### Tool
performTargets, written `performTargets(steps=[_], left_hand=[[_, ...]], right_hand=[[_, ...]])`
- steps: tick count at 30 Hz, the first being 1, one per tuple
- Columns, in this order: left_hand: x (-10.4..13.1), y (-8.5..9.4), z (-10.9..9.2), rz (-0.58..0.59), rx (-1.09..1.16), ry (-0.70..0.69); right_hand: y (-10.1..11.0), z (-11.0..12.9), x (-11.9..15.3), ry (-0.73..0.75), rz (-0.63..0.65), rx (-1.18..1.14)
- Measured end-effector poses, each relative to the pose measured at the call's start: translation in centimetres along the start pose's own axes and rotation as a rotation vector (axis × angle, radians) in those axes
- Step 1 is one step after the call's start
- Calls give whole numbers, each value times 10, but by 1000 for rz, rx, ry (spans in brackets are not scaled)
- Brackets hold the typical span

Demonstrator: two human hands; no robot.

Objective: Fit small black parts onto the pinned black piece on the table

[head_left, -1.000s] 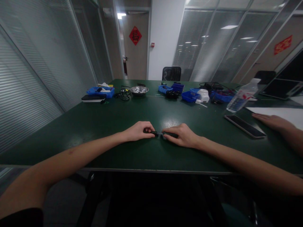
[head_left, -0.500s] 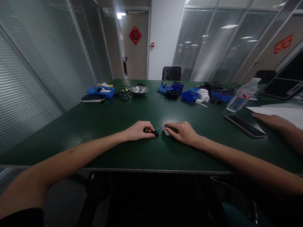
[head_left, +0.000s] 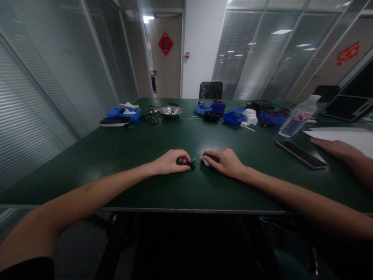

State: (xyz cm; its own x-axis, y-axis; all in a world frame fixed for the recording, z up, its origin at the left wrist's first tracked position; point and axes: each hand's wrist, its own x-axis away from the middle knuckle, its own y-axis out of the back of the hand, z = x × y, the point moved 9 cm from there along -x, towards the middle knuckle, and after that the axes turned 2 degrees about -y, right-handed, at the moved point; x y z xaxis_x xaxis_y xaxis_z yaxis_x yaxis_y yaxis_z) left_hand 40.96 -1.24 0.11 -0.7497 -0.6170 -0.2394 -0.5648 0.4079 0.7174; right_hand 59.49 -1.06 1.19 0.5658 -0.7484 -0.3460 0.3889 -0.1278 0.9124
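My left hand point(head_left: 172, 161) rests on the green table with its fingers closed round a small black part point(head_left: 190, 165). A little green piece point(head_left: 194, 160) shows at the tip of that part; its kind is too small to make out. Facing it from the right, my right hand point(head_left: 225, 161) grips a screwdriver point(head_left: 215, 158) with a dark handle. The thin metal shaft point(head_left: 199, 154) points left toward the green piece, and a small gap appears to lie between them.
Farther back stand a metal bowl point(head_left: 171, 112), blue bins point(head_left: 234, 118), black cables point(head_left: 152, 116) and a blue tray point(head_left: 124, 113). To the right are a phone point(head_left: 302, 154), a plastic bottle point(head_left: 300, 117) and another person's hand point(head_left: 335, 149) on white paper point(head_left: 344, 136).
The screwdriver's tip has shifted very slightly to the right, away from the green piece. Both hands otherwise keep nearly the same place and grip.
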Motion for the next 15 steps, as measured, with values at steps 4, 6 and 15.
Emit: performTargets(steps=[4,6,15], left_hand=[[1,0,-5,-7,-6,0],[1,1,-6,-16,-6,-6],[1,-1,-3,-10,-13,36]], right_hand=[[1,0,0,-8,3,11],[0,0,0,-4,11,10],[-1,-2,-1,2,-8,42]])
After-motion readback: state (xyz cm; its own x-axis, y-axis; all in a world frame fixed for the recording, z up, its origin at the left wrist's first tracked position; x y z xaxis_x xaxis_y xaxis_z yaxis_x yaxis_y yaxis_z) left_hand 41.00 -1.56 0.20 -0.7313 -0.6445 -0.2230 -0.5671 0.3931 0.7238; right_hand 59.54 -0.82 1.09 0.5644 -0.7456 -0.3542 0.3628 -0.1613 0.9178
